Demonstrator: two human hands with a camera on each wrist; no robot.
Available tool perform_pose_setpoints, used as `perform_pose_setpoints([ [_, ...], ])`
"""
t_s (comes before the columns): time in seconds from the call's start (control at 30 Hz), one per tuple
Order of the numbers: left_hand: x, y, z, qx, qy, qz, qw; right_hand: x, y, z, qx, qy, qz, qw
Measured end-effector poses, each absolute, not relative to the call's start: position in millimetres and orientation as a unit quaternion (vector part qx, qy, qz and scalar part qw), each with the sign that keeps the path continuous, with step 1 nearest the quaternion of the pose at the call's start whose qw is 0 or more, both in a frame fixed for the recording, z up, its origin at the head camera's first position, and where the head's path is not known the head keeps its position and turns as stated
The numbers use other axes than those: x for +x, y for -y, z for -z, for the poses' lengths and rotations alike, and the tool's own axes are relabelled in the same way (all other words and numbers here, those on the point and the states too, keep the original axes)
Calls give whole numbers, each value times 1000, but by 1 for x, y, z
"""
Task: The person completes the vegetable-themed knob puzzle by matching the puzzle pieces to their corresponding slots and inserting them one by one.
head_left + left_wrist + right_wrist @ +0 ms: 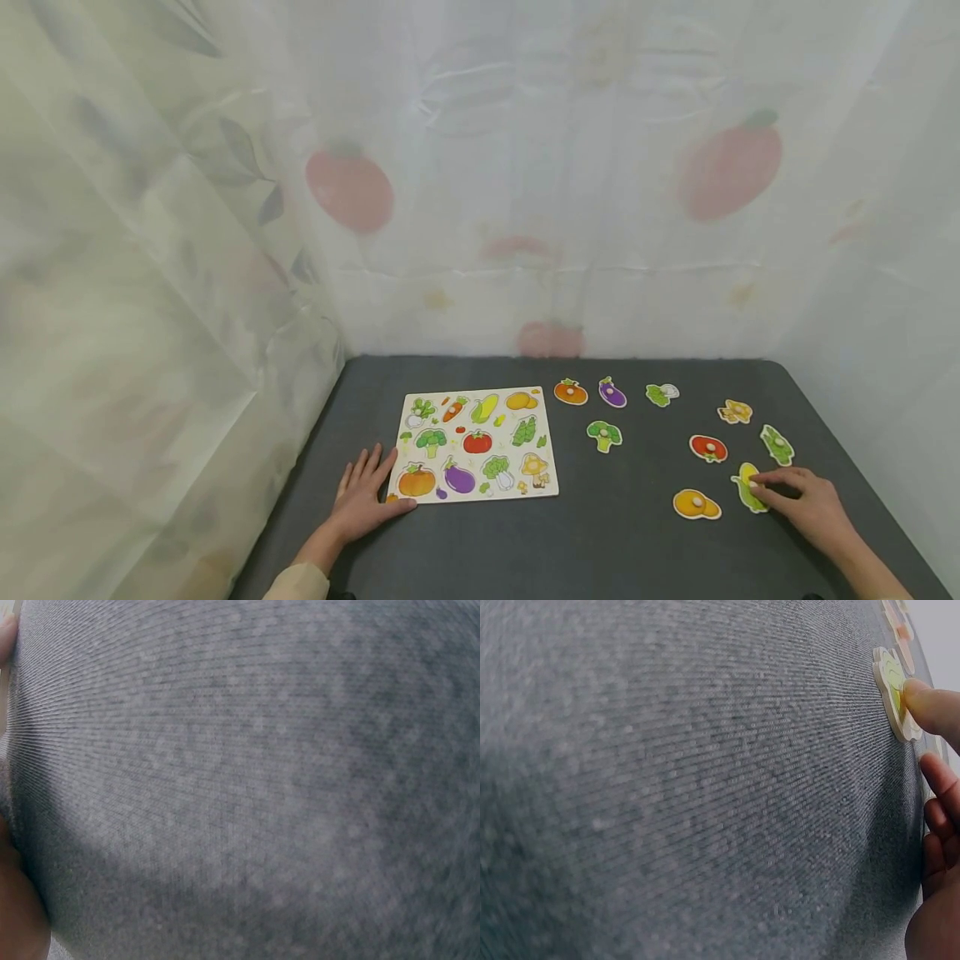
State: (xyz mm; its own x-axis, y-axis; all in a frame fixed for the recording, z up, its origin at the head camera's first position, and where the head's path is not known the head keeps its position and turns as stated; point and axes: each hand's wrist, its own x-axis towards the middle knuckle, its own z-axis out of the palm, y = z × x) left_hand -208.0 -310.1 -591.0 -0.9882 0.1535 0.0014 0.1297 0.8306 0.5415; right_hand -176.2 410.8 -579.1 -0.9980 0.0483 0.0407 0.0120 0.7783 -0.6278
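Observation:
A wooden vegetable puzzle board [476, 444] lies on the grey table [600, 550]. My left hand [365, 493] rests flat and open beside the board's lower left corner, with the thumb touching its edge. My right hand [756, 486] is at the right side, where thumb and index tip pinch a yellow-green corn piece [745, 490] that lies on the table. In the right wrist view a fingertip [928, 701] presses on that corn piece [889, 684]. The left wrist view shows only grey cloth and a sliver of my hand [15, 907].
Loose pieces lie right of the board: pumpkin [571, 392], eggplant [612, 392], radish [661, 394], broccoli [603, 434], mushroom [735, 411], tomato [708, 448], green pea pod [777, 444], yellow potato [696, 504]. Sheer printed curtains [525, 208] close off the back and both sides.

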Motion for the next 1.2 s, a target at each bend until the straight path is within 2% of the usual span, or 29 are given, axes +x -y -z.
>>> perform_pose_setpoints([
  [0.4, -209, 308, 584, 55, -965, -249, 60, -177, -412, 580, -31, 953, -302, 15],
  [0.77, -206, 310, 590, 78, -954, -288, 23, -176, -412, 576, -36, 962, -271, 12],
  [1.0, -206, 309, 587, 67, -958, -277, 39, -176, -412, 575, -36, 960, -276, 9],
  [1.2, -208, 310, 590, 74, -958, -274, 27, -176, -412, 576, -38, 958, -284, 8],
])
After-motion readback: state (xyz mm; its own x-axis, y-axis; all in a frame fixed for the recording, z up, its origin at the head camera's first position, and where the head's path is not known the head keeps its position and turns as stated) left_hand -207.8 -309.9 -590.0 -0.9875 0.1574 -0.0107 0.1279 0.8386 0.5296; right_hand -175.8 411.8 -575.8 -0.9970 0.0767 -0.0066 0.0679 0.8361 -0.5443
